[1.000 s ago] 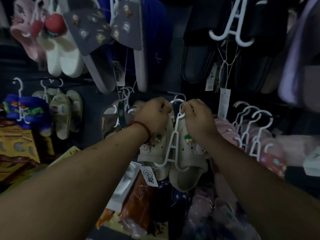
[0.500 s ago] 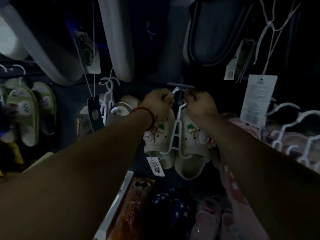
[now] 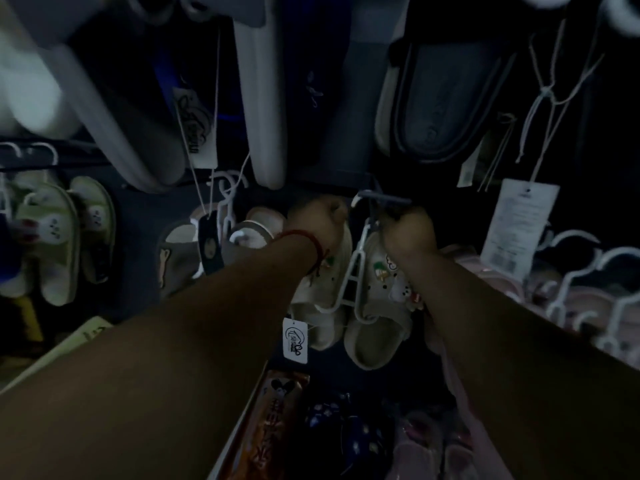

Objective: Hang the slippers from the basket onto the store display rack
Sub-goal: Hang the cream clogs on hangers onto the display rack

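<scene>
Closer in now than a second ago, and both hands have stayed up at the hook while the rack fills the view. Nearest, low in the middle, an orange packet (image 3: 277, 427) lies beside dark blue slippers (image 3: 346, 427). Up the two bare forearms we go; a red thread bracelet (image 3: 306, 237) circles the left wrist. The left hand (image 3: 322, 220) is curled tight and pinches the left tip of the white hanger (image 3: 353, 271) at its hook; the right hand (image 3: 410, 233) is curled round the hanger's neck on the other side. The light is dim and the fingertips themselves are hard to see. The hook sits right at the rack peg (image 3: 384, 200), though whether it is over the peg I cannot tell. The cream slippers (image 3: 377, 327) hang toes down from that hanger, charms on their straps, between the two wrists; a paper tag (image 3: 295, 339) dangles at their lower left. Farther left, green slippers (image 3: 52, 237) hang on their own hooks; far right, pink slippers (image 3: 588, 299) sit on a row of white hangers; a large label (image 3: 519, 226) hangs above them. Overhead, a grey slipper (image 3: 440, 98) looms, blurred.
</scene>
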